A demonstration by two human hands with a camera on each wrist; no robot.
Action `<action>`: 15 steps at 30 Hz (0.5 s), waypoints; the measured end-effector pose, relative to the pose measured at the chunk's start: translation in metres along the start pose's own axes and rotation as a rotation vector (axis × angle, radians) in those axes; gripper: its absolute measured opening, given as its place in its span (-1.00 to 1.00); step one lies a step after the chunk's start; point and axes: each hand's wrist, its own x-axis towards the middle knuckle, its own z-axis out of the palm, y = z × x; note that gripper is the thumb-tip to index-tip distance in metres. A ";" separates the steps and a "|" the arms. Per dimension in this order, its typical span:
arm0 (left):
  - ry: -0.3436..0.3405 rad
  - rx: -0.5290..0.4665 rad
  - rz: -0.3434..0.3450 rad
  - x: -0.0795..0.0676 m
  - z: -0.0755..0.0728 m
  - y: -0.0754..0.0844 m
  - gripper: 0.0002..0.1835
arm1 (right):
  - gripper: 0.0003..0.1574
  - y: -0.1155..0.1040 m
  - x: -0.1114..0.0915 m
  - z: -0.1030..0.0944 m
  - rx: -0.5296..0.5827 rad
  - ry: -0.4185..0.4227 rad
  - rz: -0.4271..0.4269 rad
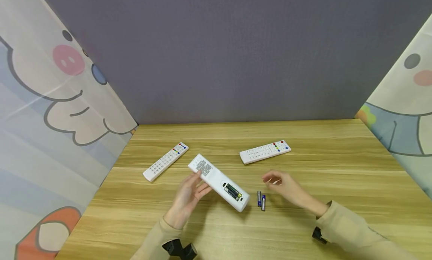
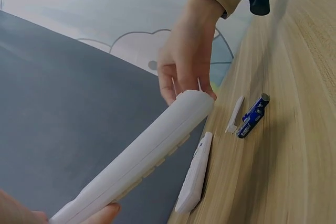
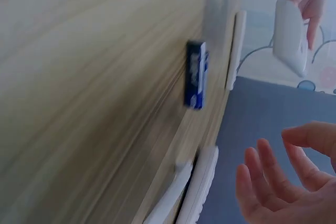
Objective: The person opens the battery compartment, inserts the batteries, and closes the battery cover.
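A person's left hand (image 1: 188, 198) grips a white remote (image 1: 216, 178) above the middle of the table (image 1: 337, 170), thumb on its back and fingers beneath. The remote's back faces up, and its uncovered battery slot, at the end toward the table's right edge, holds two dark batteries (image 1: 232, 192) with gold ends. Just beyond that end, two blue batteries (image 1: 263, 203) lie side by side on the table; the left wrist view also shows a thin white piece (image 2: 235, 115) beside them. The right hand (image 1: 287, 187) hovers near the blue batteries, its fingers loosely bent and its grip empty. A second remote (image 1: 166, 162) lies buttons up near the table's left edge, and a third remote (image 1: 265, 152), also buttons up, lies toward the back edge, right of the middle.
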 end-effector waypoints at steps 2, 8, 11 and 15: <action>0.003 0.002 0.001 0.000 -0.001 0.001 -0.71 | -0.75 0.003 0.000 -0.002 -0.026 0.009 0.003; 0.015 0.009 0.001 0.000 -0.001 0.002 -0.71 | -0.76 0.010 0.000 -0.008 -0.162 0.043 0.008; 0.013 0.013 0.003 0.001 -0.002 0.002 -0.73 | -0.75 0.013 0.000 -0.010 -0.207 0.043 0.013; 0.010 0.015 0.004 0.001 -0.003 0.002 -0.71 | -0.71 0.017 0.000 -0.013 -0.234 0.027 0.021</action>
